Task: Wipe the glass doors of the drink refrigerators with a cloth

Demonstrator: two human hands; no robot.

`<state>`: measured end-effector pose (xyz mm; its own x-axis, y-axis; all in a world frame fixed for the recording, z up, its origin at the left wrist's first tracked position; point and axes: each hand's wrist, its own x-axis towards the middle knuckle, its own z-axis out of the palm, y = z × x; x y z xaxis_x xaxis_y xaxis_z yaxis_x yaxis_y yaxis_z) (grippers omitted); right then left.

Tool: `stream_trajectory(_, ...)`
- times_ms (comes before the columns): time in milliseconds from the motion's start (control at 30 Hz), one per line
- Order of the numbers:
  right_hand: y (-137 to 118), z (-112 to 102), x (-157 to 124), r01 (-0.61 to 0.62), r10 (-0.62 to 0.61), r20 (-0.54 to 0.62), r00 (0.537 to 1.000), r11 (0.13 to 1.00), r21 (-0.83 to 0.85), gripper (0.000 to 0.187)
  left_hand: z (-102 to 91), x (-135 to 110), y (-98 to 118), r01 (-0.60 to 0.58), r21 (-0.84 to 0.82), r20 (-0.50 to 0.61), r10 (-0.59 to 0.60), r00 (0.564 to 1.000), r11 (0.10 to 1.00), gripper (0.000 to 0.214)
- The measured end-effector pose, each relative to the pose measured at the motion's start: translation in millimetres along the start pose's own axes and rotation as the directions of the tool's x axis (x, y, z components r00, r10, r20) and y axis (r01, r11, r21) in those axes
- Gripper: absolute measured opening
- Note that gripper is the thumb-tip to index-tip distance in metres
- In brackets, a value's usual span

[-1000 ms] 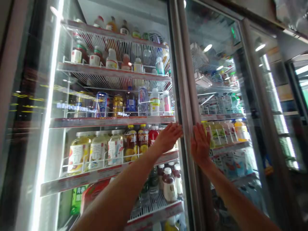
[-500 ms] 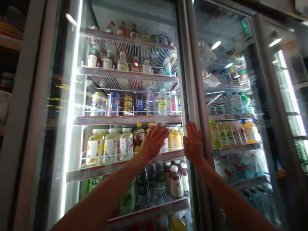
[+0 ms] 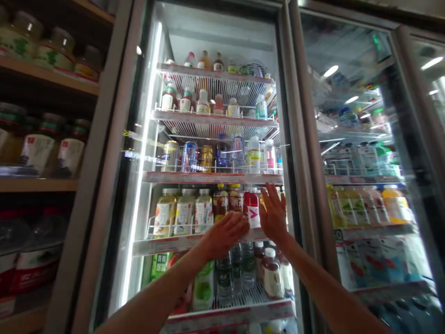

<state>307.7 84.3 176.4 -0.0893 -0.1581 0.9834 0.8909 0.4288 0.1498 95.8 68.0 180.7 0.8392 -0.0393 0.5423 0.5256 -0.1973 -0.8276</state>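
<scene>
My left hand (image 3: 225, 233) is held out with its fingers stretched and nothing in it, in front of the cooler shelf (image 3: 167, 246) that carries bottled drinks. Higher and to the right, my right hand (image 3: 274, 214) is raised with fingers apart, also holding nothing. Between the two hands shows a bottle with a red label (image 3: 252, 204). Dark bottles with yellow caps (image 3: 221, 199) stand just above my left hand. Reflections lie over the glass door (image 3: 215, 25); whether either hand touches the glass I cannot tell.
Pale yellow tea bottles (image 3: 184, 211) stand left on the same shelf, cans (image 3: 189, 157) on the one above. Water bottles (image 3: 225, 276) fill part of a lower shelf. A metal door frame (image 3: 306, 139) separates a second cooler. Wooden shelves (image 3: 38, 184) with jars are at far left.
The view has turned left, showing more wooden shelving. My right hand has shifted from beside the door frame to in front of the bottles. My left hand is lower against the shelf.
</scene>
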Motion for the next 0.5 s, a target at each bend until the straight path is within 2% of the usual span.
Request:
stream_trajectory(33, -4, 3, 0, 0.005, -0.005, 0.004, 1.0, 1.0, 0.005, 0.053, -0.9, -5, -2, -0.043, -0.001, 0.014, 0.043, 0.999, 0.999, 0.044)
stream_trajectory(67, -8, 6, 1, 0.005, -0.005, 0.002, 1.0, 1.0, 0.008, 0.052, -2.2, -9, -8, -0.014, 0.014, 0.009, 0.014, 1.0, 1.0, 0.043)
stream_trajectory(100, -12, 9, 2, 0.002, -0.002, -0.008, 1.0, 1.0, 0.009, 0.051, -3.7, -11, -15, 0.086, 0.041, -0.018, -0.085, 0.996, 0.995, 0.043)
stream_trajectory(133, -15, 11, 3, -0.002, 0.003, -0.019, 1.0, 1.0, 0.009, 0.05, -5.5, -13, -23, 0.224, 0.071, -0.06, -0.22, 0.974, 0.972, 0.043)
stream_trajectory(167, -18, 14, 4, -0.005, 0.006, -0.029, 1.0, 1.0, 0.01, 0.05, -7.5, -16, -30, 0.356, 0.092, -0.106, -0.346, 0.932, 0.93, 0.044)
stream_trajectory(200, -21, 16, 5, -0.004, 0.004, -0.031, 1.0, 1.0, 0.013, 0.05, -9.4, -19, -33, 0.445, 0.101, -0.14, -0.43, 0.892, 0.89, 0.044)
stream_trajectory(233, -24, 18, 6, 0.005, -0.005, -0.026, 1.0, 1.0, 0.018, 0.05, -11.1, -24, -33, 0.467, 0.1, -0.151, -0.45, 0.88, 0.879, 0.044)
stream_trajectory(267, -27, 20, 6, 0.02, -0.02, -0.018, 1.0, 1.0, 0.021, 0.051, -12.5, -29, -30, 0.406, 0.094, -0.127, -0.393, 0.91, 0.909, 0.045)
stream_trajectory(333, -33, 23, 4, 0.058, -0.058, 0.002, 0.998, 0.998, 0.024, 0.052, -14.8, -43, -21, 0.118, 0.053, -0.036, -0.117, 0.993, 0.992, 0.044)
stream_trajectory(367, -36, 25, 3, 0.075, -0.076, 0.012, 0.997, 0.997, 0.024, 0.052, -16.0, -49, -20, -0.001, 0.026, 0.009, 0.0, 1.0, 1.0, 0.044)
stream_trajectory(400, -39, 26, 1, 0.087, -0.087, 0.022, 0.996, 0.996, 0.024, 0.053, -17.3, -54, -21, -0.048, 0.009, 0.035, 0.048, 0.998, 0.999, 0.044)
stream_trajectory(433, -41, 27, -2, 0.094, -0.095, 0.033, 0.995, 0.995, 0.023, 0.053, -18.8, -58, -26, -0.01, 0.013, 0.034, 0.01, 0.999, 1.0, 0.044)
stream_trajectory(467, -42, 28, -4, 0.098, -0.099, 0.042, 0.994, 0.995, 0.023, 0.054, -20.5, -61, -34, 0.105, 0.035, 0.001, -0.105, 0.994, 0.994, 0.044)
stream_trajectory(500, -43, 29, -6, 0.101, -0.102, 0.049, 0.994, 0.995, 0.025, 0.054, -22.1, -64, -43, 0.262, 0.063, -0.061, -0.258, 0.964, 0.963, 0.044)
